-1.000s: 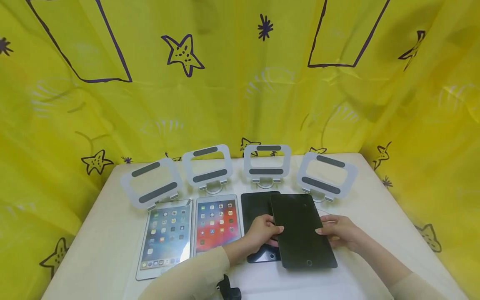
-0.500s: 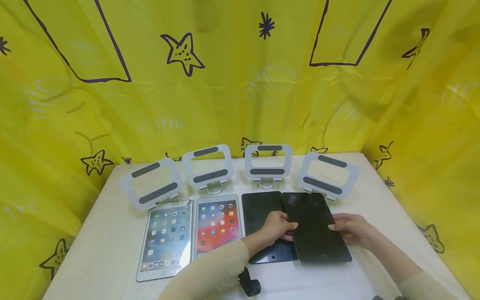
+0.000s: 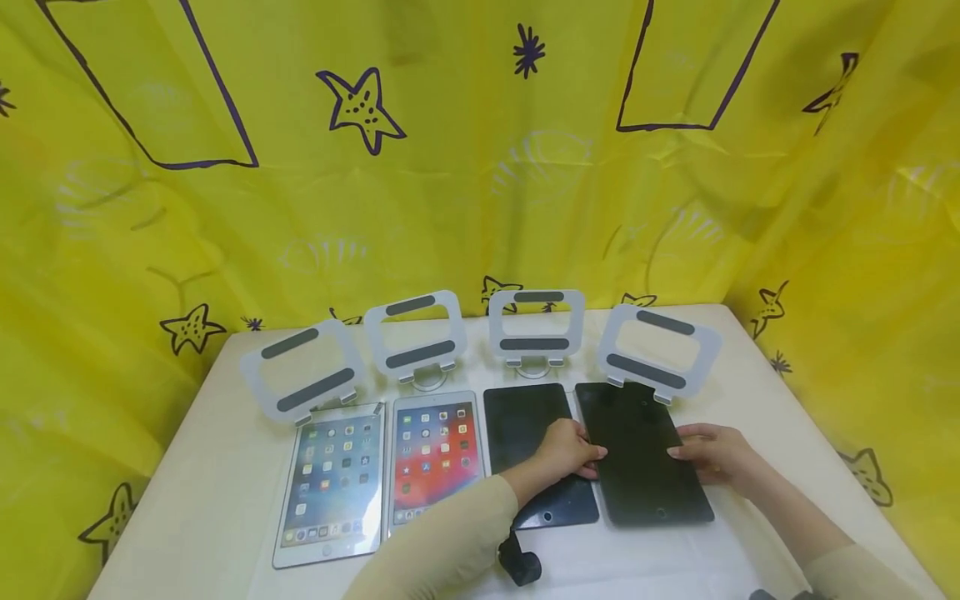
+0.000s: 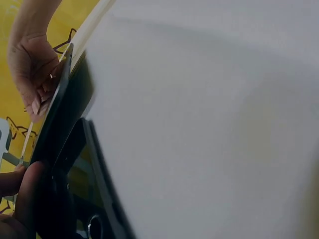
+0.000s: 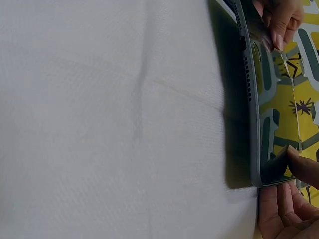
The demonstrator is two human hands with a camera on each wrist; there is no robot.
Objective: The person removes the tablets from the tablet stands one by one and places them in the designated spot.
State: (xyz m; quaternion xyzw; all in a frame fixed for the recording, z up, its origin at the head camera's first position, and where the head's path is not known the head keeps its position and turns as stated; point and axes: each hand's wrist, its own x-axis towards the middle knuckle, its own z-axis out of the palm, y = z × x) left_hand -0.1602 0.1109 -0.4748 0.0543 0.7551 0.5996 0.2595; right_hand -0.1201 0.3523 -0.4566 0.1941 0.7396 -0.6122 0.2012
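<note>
Both hands hold a black-faced tablet (image 3: 645, 458) by its long sides, at the right end of a row of tablets. My left hand (image 3: 566, 450) grips its left edge, thumb on the face. On the opposite edge my right hand (image 3: 716, 457) pinches it, the thumb on top and fingers underneath. In the right wrist view the tablet's side (image 5: 251, 109) casts a shadow on the cloth, slightly raised from it. Left of it lies another dark-screened tablet (image 3: 525, 417), partly covered by my left hand and forearm.
Two lit tablets lie further left: a white one (image 3: 333, 479) and one with a red-blue screen (image 3: 438, 450). Behind the row stand several grey-white tablet stands (image 3: 533, 343) with dark pads. A yellow patterned curtain (image 3: 480, 183) hangs around the white-covered table (image 3: 187, 500).
The held tablet has moved right, off the dark tablet it overlapped, and lower toward the table. Both hands have moved right with it, keeping their grip.
</note>
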